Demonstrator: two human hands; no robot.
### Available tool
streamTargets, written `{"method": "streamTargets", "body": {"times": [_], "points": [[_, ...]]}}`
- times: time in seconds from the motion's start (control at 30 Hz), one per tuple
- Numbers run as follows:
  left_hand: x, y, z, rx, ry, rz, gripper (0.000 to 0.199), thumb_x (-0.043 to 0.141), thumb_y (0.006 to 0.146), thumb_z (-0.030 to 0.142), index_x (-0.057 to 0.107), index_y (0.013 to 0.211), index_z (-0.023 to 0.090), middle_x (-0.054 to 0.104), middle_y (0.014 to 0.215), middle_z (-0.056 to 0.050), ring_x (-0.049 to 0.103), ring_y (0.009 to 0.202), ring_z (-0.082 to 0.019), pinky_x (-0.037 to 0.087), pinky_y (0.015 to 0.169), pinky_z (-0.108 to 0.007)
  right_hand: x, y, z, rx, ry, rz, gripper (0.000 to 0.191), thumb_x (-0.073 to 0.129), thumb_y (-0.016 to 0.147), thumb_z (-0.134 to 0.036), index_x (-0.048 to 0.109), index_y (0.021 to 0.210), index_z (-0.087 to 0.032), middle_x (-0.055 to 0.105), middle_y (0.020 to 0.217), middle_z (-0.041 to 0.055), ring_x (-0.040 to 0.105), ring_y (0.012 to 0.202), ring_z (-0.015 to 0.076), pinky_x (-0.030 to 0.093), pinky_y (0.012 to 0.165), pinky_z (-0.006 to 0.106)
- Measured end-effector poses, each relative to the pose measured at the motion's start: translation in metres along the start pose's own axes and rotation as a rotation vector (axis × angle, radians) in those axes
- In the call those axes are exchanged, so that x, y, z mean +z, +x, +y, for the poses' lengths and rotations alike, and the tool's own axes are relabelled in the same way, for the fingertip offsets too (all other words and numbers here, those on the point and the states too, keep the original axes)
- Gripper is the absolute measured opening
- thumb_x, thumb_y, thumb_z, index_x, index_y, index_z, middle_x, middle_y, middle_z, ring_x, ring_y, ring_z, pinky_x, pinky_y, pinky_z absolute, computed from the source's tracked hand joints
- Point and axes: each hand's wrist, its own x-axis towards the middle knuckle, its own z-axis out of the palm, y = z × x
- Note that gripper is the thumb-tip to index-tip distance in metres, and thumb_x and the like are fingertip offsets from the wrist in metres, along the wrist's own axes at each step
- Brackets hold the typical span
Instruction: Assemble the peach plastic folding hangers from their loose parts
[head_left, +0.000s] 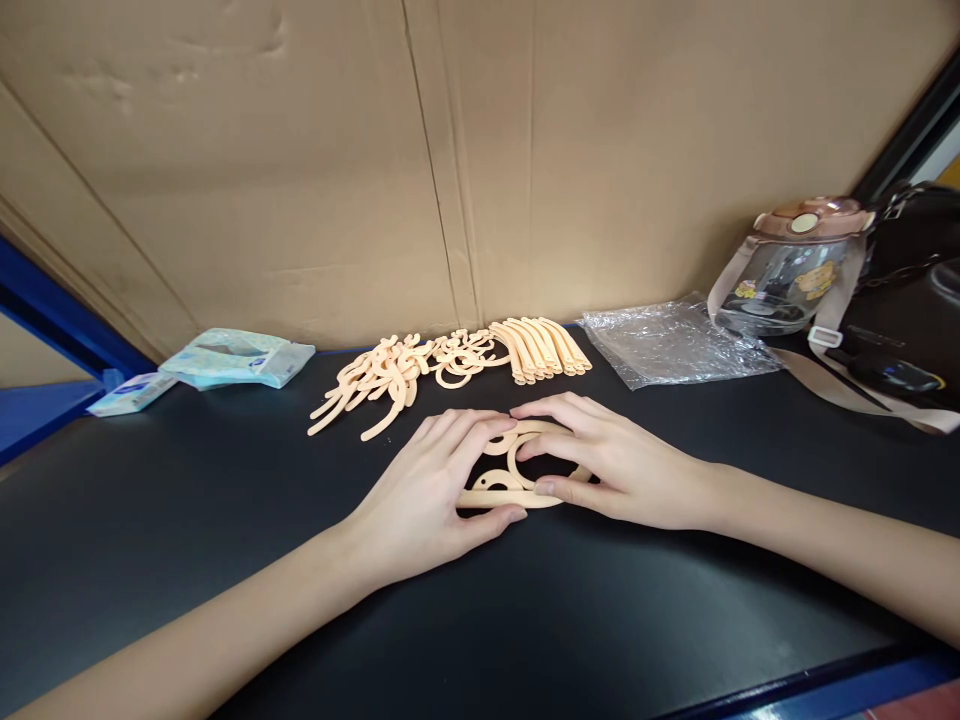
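A flat arrangement of beige curved pieces (514,497) lies on the black tabletop between my hands: a long rounded outer strip, a ring (513,462) and a smaller arched piece with a dark hole (493,479). My left hand (431,490) curls over the left end, its thumb along the near edge and its fingers on the far edge. Around the right end my right hand (622,455) is bent, thumb on the near strip and one finger reaching into the ring. Both hands cover the ends, so the full outline is hidden.
Behind the hands lie a loose pile of beige curved pieces (390,375), small rings (454,377) and a row of long strips (541,350). Clear plastic bag (675,345), strapped water bottle (795,270) and black bag (915,300) stand right; tissue packs (232,358) left. Cardboard (300,150) forms the back.
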Motion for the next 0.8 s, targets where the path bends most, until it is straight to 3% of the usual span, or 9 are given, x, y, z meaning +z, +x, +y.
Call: {"method": "streamTargets", "body": {"times": [0.2, 0.33, 0.47, 0.63, 0.8], "points": [[0.0, 0.0, 0.001, -0.081, 0.019, -0.037, 0.049, 0.065, 0.083, 0.037, 0.045, 0.126, 0.022, 0.057, 0.124, -0.007, 0.05, 0.113, -0.026, 0.042, 0.094, -0.04, -0.004, -0.002, 0.0, -0.025, -0.047, 0.094, 0.021, 0.049, 0.095, -0.031, 0.063, 0.107, -0.021, 0.053, 0.13, 0.0111, 0.047, 0.12, 0.0231, 0.043, 0.098, 0.043], [-0.014, -0.013, -0.003, -0.131, 0.073, -0.133, 0.045, 0.062, 0.084, 0.04, 0.048, 0.124, 0.024, 0.057, 0.126, -0.006, 0.052, 0.113, -0.027, 0.044, 0.093, -0.041, -0.007, -0.003, -0.001, -0.05, -0.065, 0.133, 0.018, 0.049, 0.095, -0.027, 0.063, 0.105, -0.021, 0.055, 0.127, 0.0106, 0.05, 0.117, 0.0231, 0.044, 0.097, 0.044], [-0.038, -0.04, -0.025, -0.185, 0.191, -0.192, 0.046, 0.06, 0.085, 0.043, 0.048, 0.128, 0.03, 0.055, 0.131, -0.003, 0.052, 0.119, -0.028, 0.042, 0.098, -0.042, -0.007, -0.004, -0.003, -0.09, -0.093, 0.13, 0.019, 0.048, 0.096, -0.025, 0.062, 0.106, -0.02, 0.056, 0.127, 0.0112, 0.05, 0.116, 0.0229, 0.043, 0.097, 0.043], [-0.062, -0.068, -0.065, -0.272, 0.263, -0.159, 0.047, 0.057, 0.085, 0.052, 0.051, 0.128, 0.033, 0.057, 0.131, -0.003, 0.051, 0.123, -0.033, 0.045, 0.097, -0.043, -0.006, -0.004, -0.004, -0.102, -0.098, 0.113, 0.019, 0.048, 0.096, -0.025, 0.063, 0.103, -0.018, 0.057, 0.125, 0.011, 0.051, 0.113, 0.0217, 0.043, 0.096, 0.041], [-0.072, -0.072, -0.074, -0.271, 0.296, -0.181, 0.043, 0.051, 0.091, 0.051, 0.047, 0.129, 0.032, 0.059, 0.128, 0.001, 0.051, 0.12, -0.031, 0.042, 0.1, -0.046, -0.007, -0.004, -0.004, -0.097, -0.1, 0.114, 0.018, 0.047, 0.096, -0.024, 0.063, 0.103, -0.019, 0.057, 0.125, 0.0104, 0.051, 0.112, 0.0212, 0.043, 0.097, 0.04]]}}
